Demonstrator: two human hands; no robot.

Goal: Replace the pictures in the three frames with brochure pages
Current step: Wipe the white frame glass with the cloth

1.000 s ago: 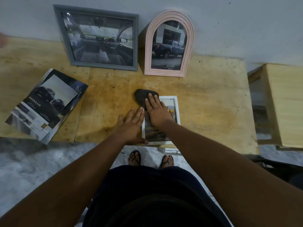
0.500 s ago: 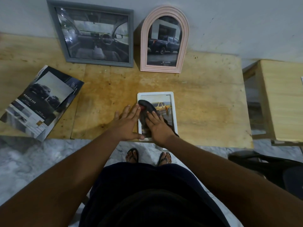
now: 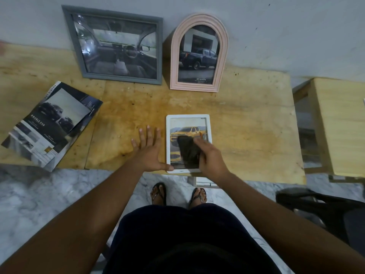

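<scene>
A small white frame (image 3: 188, 117) lies flat near the table's front edge and shows a yellow pickup page. My right hand (image 3: 212, 156) grips a dark cloth (image 3: 187, 152) that lies on the frame's glass. My left hand (image 3: 149, 150) lies flat on the table beside the frame, fingers spread, thumb at the frame's lower left corner. A grey rectangular frame (image 3: 118, 46) with a car-interior page and a pink arched frame (image 3: 198, 54) with a dark pickup page lean against the wall. The brochure (image 3: 49, 123) lies at the left.
The wooden table (image 3: 246, 123) runs along a grey wall. A second wooden table (image 3: 339, 123) stands at the right, with a dark chair (image 3: 324, 206) in front of it. A marbled floor and my sandalled feet show below the table edge.
My right hand has drawn the cloth down the white frame's glass from its top edge to its lower half, and now curls round it. My left hand stayed beside the frame.
</scene>
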